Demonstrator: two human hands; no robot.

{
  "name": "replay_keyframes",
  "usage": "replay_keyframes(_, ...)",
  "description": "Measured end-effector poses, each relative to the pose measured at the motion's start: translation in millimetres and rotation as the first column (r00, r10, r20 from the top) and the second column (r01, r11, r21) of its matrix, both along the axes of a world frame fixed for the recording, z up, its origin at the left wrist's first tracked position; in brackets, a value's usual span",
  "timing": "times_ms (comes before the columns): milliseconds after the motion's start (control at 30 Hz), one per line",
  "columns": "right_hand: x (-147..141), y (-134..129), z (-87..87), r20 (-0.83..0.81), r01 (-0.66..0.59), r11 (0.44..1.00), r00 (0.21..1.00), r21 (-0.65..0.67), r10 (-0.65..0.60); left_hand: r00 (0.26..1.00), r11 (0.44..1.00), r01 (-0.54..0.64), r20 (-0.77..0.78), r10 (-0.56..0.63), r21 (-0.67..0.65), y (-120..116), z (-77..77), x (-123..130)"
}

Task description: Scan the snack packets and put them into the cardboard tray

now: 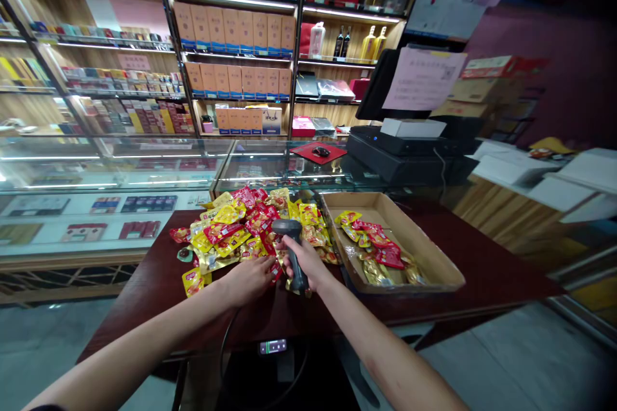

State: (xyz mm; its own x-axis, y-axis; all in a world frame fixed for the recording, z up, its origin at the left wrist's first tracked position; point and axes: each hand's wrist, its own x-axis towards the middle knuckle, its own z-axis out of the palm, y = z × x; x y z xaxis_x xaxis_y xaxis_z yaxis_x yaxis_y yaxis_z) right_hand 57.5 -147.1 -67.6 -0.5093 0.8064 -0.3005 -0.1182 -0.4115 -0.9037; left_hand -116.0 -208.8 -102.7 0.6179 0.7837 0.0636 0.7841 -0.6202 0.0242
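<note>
In the head view, a dark red-brown table [424, 225] carries an open cardboard box [436, 250]. Left of that box, the right hand [303, 264] curls closed around a barcode scanner [299, 257]; the left hand's [251, 279] fingers bend loosely at the packet pile [241, 221].

right hand [304, 262] around a dark scanner [292, 250]

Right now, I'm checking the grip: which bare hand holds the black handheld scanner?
The right hand, its fingers around the scanner; the left hand is at the red and yellow packets.
</note>
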Motion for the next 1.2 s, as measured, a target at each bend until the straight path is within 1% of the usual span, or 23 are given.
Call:
replay_keyframes(67, 2, 0, 3.5, -0.02, 0.022, 1.0, 1.0, -0.003, -0.022, 0.999, 1.0, 0.014, 0.034, -0.015, 0.011, 0, -6.3, -2)
replay_keyframes(133, 4, 0, 5.7, -0.034, 0.041, 0.999, 0.999, -0.005, -0.041, 0.99, 0.999, -0.02, 0.142, 0.024, -0.029, -1, -7.0, -5)
replay_keyframes(167, 5, 1, 6.0, -0.038, 0.045, 0.999, 0.998, -0.004, -0.045, 0.973, 0.996, -0.057, 0.22, 0.071, -0.067, -2, -4.5, -6)
replay_keyframes(200, 6, 2, 5.9, -0.041, 0.046, 0.999, 0.998, 0.0, -0.045, 0.941, 0.988, -0.108, 0.309, 0.137, -0.11, -2, -0.4, -7)
replay_keyframes(233, 7, 4, 5.3, -0.044, 0.046, 0.999, 0.998, 0.008, -0.046, 0.889, 0.974, -0.168, 0.404, 0.217, -0.153, -2, 5.0, -9)
replay_keyframes(267, 7, 6, 4.3, -0.051, 0.057, 0.998, 0.997, 0.022, -0.056, 0.812, 0.952, -0.237, 0.499, 0.303, -0.191, -2, 10.9, -10)
replay_keyframes(333, 8, 9, 1.4, -0.063, 0.089, 0.995, 0.994, 0.054, -0.086, 0.596, 0.883, -0.397, 0.662, 0.454, -0.249, 2, 21.4, -15)
replay_keyframes(367, 7, 11, -0.5, -0.06, 0.107, 0.992, 0.993, 0.07, -0.103, 0.479, 0.842, -0.459, 0.72, 0.502, -0.282, 5, 24.9, -17)
replay_keyframes(400, 7, 12, -2.5, -0.052, 0.126, 0.988, 0.991, 0.085, -0.121, 0.366, 0.806, -0.495, 0.763, 0.533, -0.325, 9, 26.9, -19)
replay_keyframes(433, 6, 12, -4.8, -0.039, 0.143, 0.984, 0.989, 0.102, -0.14, 0.255, 0.778, -0.501, 0.794, 0.552, -0.38, 12, 27.4, -21)
replay_keyframes(467, 6, 12, -7.2, -0.025, 0.16, 0.98, 0.987, 0.118, -0.158, 0.141, 0.759, -0.474, 0.812, 0.566, -0.447, 16, 26.9, -22)
replay_keyframes(500, 5, 12, -9.7, -0.014, 0.175, 0.975, 0.984, 0.135, -0.175, 0.018, 0.748, -0.413, 0.816, 0.578, -0.52, 18, 25.7, -22)
replay_keyframes(567, 4, 10, -14.4, -0.015, 0.209, 0.965, 0.978, 0.16, -0.21, -0.241, 0.729, -0.237, 0.766, 0.596, -0.642, 22, 23.2, -18)
replay_keyframes(600, 4, 8, -16.4, -0.025, 0.219, 0.963, 0.976, 0.154, -0.218, -0.348, 0.718, -0.15, 0.716, 0.605, -0.679, 23, 22.5, -15)
replay_keyframes(633, 4, 6, -17.9, -0.047, 0.223, 0.965, 0.975, 0.134, -0.219, -0.425, 0.708, -0.08, 0.666, 0.613, -0.702, 23, 22.4, -12)
replay_keyframes(667, 4, 5, -19.1, -0.078, 0.223, 0.969, 0.973, 0.104, -0.216, -0.47, 0.699, -0.029, 0.627, 0.621, -0.714, 23, 22.8, -9)
replay_keyframes(700, 4, 4, -19.7, -0.114, 0.223, 0.972, 0.97, 0.071, -0.214, -0.488, 0.695, 0.002, 0.605, 0.629, -0.719, 23, 23.4, -6)
replay_keyframes(733, 5, 3, -20.0, -0.149, 0.225, 0.974, 0.965, 0.038, -0.217, -0.487, 0.694, 0.018, 0.6, 0.635, -0.72, 24, 24.4, -3)
replay_keyframes(800, 6, 2, -19.7, -0.199, 0.237, 0.971, 0.951, -0.015, -0.235, -0.457, 0.699, 0.016, 0.617, 0.641, -0.715, 25, 26.8, -1)
replay_keyframes(900, 9, 3, -18.1, -0.217, 0.251, 0.966, 0.941, -0.063, -0.259, -0.377, 0.702, -0.041, 0.662, 0.648, -0.711, 29, 32.4, -3)
replay_keyframes(1000, 11, 5, -16.4, -0.237, 0.242, 0.966, 0.937, -0.088, -0.256, -0.283, 0.699, -0.09, 0.691, 0.665, -0.71, 35, 40.5, -9)
replay_keyframes(1067, 12, 5, -15.8, -0.233, 0.244, 0.965, 0.937, -0.091, -0.259, -0.198, 0.693, -0.1, 0.696, 0.69, -0.714, 40, 46.2, -14)
replay_keyframes(1200, 9, 5, -18.3, -0.206, 0.255, 0.967, 0.945, -0.018, -0.253, 0.05, 0.7, -0.143, 0.701, 0.711, -0.7, 50, 57.3, -22)
